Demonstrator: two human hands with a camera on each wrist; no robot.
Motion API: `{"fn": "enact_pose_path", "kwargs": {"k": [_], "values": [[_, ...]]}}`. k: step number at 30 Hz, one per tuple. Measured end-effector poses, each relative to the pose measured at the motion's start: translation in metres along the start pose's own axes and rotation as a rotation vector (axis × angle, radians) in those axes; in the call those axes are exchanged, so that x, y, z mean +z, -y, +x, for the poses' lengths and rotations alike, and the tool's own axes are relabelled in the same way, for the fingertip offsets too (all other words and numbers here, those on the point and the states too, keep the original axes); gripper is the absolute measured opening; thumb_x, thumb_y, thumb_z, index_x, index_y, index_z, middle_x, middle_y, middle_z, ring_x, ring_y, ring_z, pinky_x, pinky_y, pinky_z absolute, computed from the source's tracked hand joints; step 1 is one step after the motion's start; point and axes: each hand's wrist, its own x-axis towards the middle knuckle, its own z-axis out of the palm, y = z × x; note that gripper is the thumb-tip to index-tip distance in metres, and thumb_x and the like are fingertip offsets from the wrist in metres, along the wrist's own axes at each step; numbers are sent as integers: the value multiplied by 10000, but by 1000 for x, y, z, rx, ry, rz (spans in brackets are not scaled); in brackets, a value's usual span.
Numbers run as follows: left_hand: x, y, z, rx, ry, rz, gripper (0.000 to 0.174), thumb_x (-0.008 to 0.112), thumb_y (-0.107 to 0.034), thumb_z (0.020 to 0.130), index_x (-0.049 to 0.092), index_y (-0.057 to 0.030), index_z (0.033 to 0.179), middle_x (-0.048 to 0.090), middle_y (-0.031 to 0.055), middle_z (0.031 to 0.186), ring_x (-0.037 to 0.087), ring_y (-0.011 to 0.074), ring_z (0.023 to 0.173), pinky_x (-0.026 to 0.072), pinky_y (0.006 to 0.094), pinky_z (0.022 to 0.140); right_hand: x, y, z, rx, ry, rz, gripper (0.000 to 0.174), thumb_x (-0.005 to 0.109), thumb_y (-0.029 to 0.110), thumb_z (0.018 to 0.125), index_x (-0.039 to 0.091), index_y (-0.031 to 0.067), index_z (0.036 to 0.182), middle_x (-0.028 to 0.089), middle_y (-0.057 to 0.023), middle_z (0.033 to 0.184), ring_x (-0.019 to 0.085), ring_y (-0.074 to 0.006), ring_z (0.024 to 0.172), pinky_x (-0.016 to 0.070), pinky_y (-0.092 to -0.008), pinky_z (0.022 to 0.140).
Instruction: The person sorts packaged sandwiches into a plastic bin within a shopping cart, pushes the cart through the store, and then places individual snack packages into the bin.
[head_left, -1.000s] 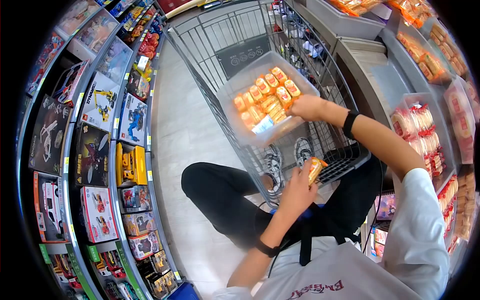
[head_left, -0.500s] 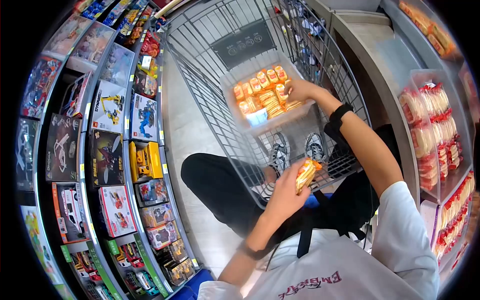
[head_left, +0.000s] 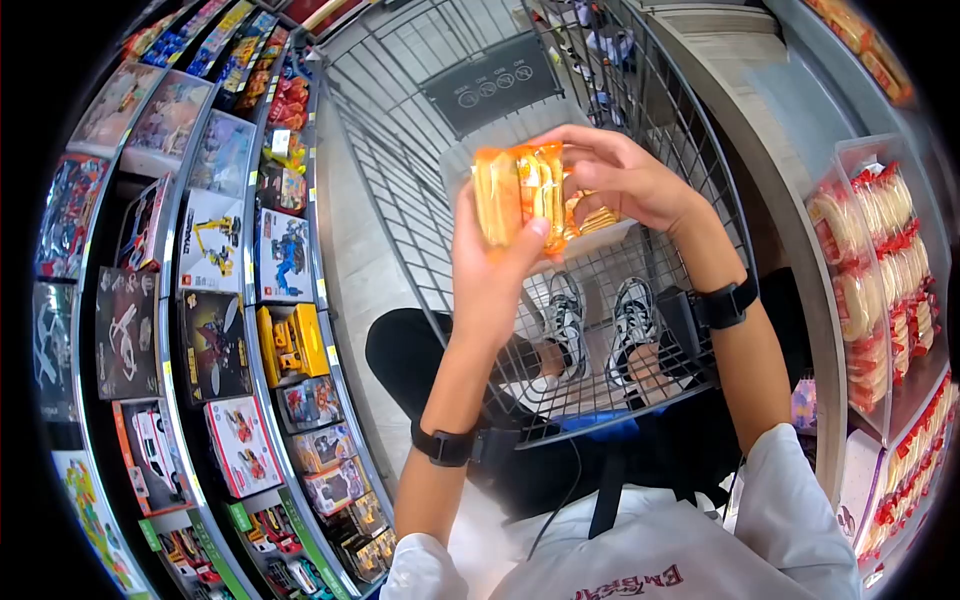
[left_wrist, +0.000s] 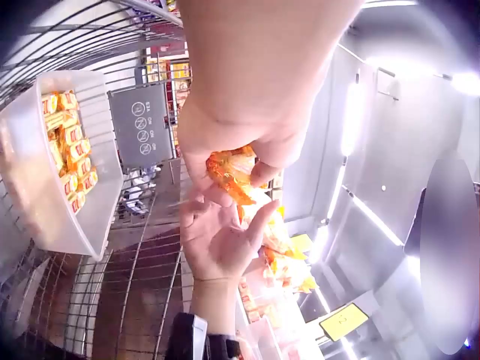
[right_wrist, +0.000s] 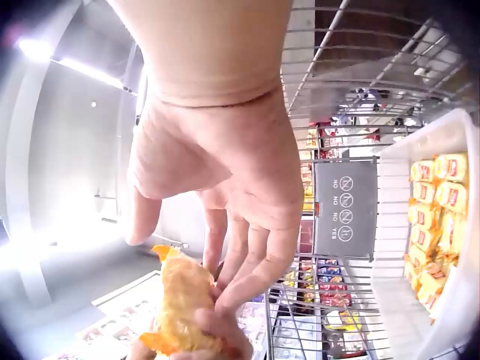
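In the head view my left hand (head_left: 485,275) grips two orange-wrapped snack cakes (head_left: 498,200) side by side, thumb across their lower front. They are raised above a translucent bin (head_left: 456,165) in a shopping cart. My right hand (head_left: 635,180) is just right of them, fingers spread and loosely bent, fingertips at the wrapper's edge. In the right wrist view its thumb stands apart from the pack (right_wrist: 186,300). More wrapped cakes (left_wrist: 71,146) lie in rows in the bin in the left wrist view. The held packs and hands hide much of the bin in the head view.
The wire cart (head_left: 640,300) stands before my knees, with a grey sign plate (head_left: 495,80) inside. Boxed toys (head_left: 215,240) fill shelves on the left. A clear bin of red-and-white packs (head_left: 875,270) stands on the right beside a grey display ledge (head_left: 790,180).
My left hand has risen from near my lap to over the bin with the snack cakes. My right hand has come up out of the bin to beside them.
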Motion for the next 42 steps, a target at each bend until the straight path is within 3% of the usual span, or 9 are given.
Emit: {"fn": "enact_pose_path", "kwargs": {"k": [5, 11, 21, 23, 24, 33, 37, 40, 42], "values": [[18, 7, 16, 20, 56, 110, 530, 626, -82, 937, 362, -71, 1396, 559, 90, 1227, 627, 194, 1063, 592, 349, 771, -5, -1, -2, -123, -122, -253, 547, 783, 286, 816, 594, 42, 1267, 676, -86, 1099, 631, -119, 919, 509, -276, 732], [33, -21, 57, -32, 165, -16, 435, 619, -130, 948, 443, -32, 1334, 596, 101, 1179, 655, 191, 998, 619, 332, 705, -9, 23, -9, -245, -292, 133, 477, 722, 76, 849, 566, -20, 1289, 669, -130, 1126, 660, -160, 991, 553, -267, 834], [37, 10, 77, -86, 328, -149, 524, 591, -136, 945, 378, 43, 1389, 569, 185, 1271, 650, 262, 1081, 594, 395, 878, -21, 27, -25, -445, -329, -171, 652, 878, 37, 662, 560, 35, 1231, 654, -92, 1078, 662, -139, 971, 568, -255, 794], [33, 7, 74, -176, 344, -212, 534, 683, -92, 905, 445, -11, 1376, 602, 98, 1210, 621, 190, 1102, 509, 373, 965, -27, 21, -23, -520, -245, -180, 601, 841, 71, 721, 546, 22, 1243, 655, -102, 1066, 678, -129, 853, 576, -239, 692], [27, 12, 76, -174, 366, -182, 574, 626, -157, 925, 365, 38, 1398, 577, 202, 1241, 694, 265, 951, 641, 376, 700, -27, 24, -25, -483, -218, -194, 601, 841, 71, 721, 546, 22, 1243, 655, -102, 1066, 678, -129, 853, 576, -239, 692], [5, 5, 74, -395, 477, -339, 557, 662, -160, 919, 401, 16, 1379, 650, 158, 1017, 687, 223, 639, 528, 289, 375, -26, 16, -25, -352, -120, -62, 497, 799, 154, 753, 513, 17, 1136, 653, -119, 1006, 678, -148, 671, 558, -241, 516], [2, 12, 75, -388, 520, -394, 585, 686, -152, 911, 407, -5, 1404, 640, 140, 1123, 707, 233, 852, 594, 344, 677, -24, 13, -20, -379, -233, -25, 500, 784, 191, 780, 514, 11, 1160, 663, -112, 1015, 679, -138, 693, 539, -223, 513], [7, 20, 76, -142, 381, -52, 657, 732, -156, 889, 415, -27, 1450, 568, 54, 1325, 516, 153, 1249, 421, 310, 1045, -21, 11, -18, -351, -386, -173, 514, 754, 257, 833, 514, 7, 1212, 675, -125, 1029, 680, -131, 734, 541, -214, 556], [5, 24, 75, -78, 356, 46, 648, 716, -162, 902, 407, -44, 1459, 565, 71, 1325, 558, 176, 1207, 452, 323, 1017, -16, 7, -18, -323, -453, -241, 525, 748, 273, 848, 513, 7, 1234, 678, -131, 1024, 680, -133, 744, 545, -209, 589]]}}
